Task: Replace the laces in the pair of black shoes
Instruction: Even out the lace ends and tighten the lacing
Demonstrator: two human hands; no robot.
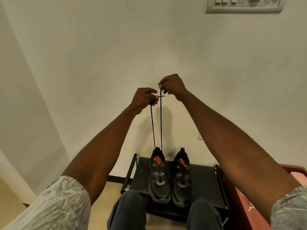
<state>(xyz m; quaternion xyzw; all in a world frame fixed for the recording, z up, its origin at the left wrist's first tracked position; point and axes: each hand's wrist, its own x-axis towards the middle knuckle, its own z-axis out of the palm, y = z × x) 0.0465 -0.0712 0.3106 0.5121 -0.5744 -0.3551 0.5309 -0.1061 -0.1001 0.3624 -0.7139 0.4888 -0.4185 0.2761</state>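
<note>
The left hand (pixel 144 98) is up high and pinches one end of a black lace (pixel 160 120), with the little tip poking out sideways past its fingers. The right hand (pixel 172 86) is just beside it, a bit higher, and its fingers are curled to pinch the other end. Both halves of the lace run straight down from the hands to the left shoe (pixel 159 176), far below them. The lace looks tight, so I think the person is pulling both ends up together to see if they are the same length and to take out the slack. The hands are close to each other so the two ends can be matched. The right shoe (pixel 181 178) sits just beside the left shoe, under the right hand, and it has a lace in it too, lying loose. Both shoes stand on a black rack (pixel 206 180), toes toward the person, so the holes are easy to reach. The person's knees (pixel 129 206) are below, close to the rack. A red thing (pixel 295 171) is off to the right, under the right arm. I think the left shoe is almost laced and still needs tying.
</note>
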